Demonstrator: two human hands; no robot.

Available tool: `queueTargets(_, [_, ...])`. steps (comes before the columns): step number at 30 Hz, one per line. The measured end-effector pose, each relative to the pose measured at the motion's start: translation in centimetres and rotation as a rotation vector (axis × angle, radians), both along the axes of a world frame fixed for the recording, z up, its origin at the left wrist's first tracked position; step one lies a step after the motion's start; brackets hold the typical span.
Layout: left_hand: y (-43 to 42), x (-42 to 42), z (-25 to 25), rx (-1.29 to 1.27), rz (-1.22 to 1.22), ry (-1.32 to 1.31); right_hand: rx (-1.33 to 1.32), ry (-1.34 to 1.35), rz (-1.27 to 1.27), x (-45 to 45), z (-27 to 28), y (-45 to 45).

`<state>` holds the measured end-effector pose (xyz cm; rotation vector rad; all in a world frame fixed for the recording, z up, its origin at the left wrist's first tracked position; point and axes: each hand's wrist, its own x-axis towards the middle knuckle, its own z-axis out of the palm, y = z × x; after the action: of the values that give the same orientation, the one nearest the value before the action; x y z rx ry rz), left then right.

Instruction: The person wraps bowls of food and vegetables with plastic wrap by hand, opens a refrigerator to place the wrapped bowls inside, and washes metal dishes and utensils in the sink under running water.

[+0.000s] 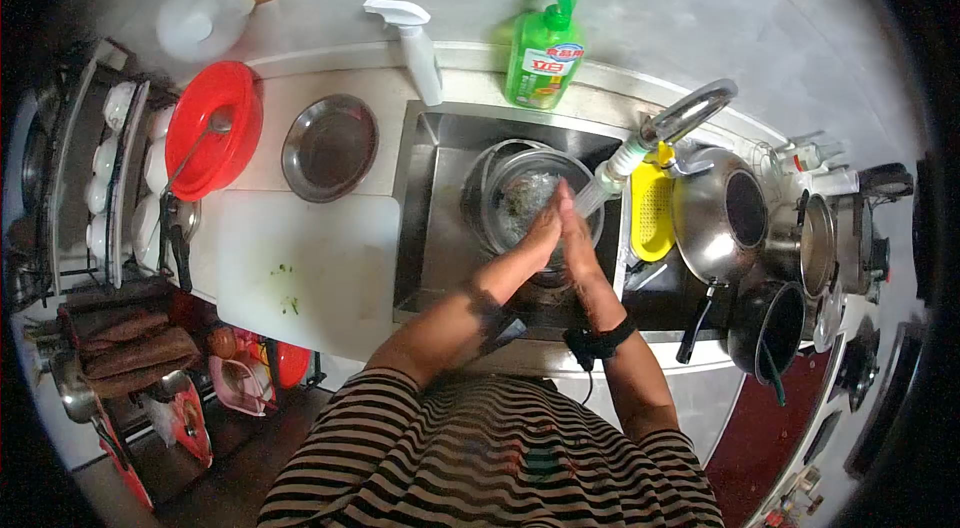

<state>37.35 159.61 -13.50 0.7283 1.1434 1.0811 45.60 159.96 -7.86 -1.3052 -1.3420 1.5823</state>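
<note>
My left hand (541, 236) and my right hand (577, 246) are pressed palm to palm, fingers stretched out, with nothing visible between them. They are over a metal pot (473, 190) in the sink (425, 228). Inside the pot sits a round metal bowl (512, 166) with water and greenish bits in it. Close to my fingertips is the clear nozzle (592, 196) of the faucet (700, 110), which reaches in from the right. My fingers partly hide the bowl's near side.
A white cutting board (310, 263) with green scraps, a metal plate (330, 148) and a red basin (240, 118) are on the left. Behind stand a spray bottle (420, 58) and green soap bottle (545, 53). Rightward are a yellow strainer (652, 213) and a wok (705, 228).
</note>
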Motion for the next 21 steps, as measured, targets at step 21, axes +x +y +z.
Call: queueTargets(21, [-2.4, -9.7, -6.9, -0.058, -0.070, 0.785, -0.059, -0.113, -0.407, 9.0, -6.9, 1.9])
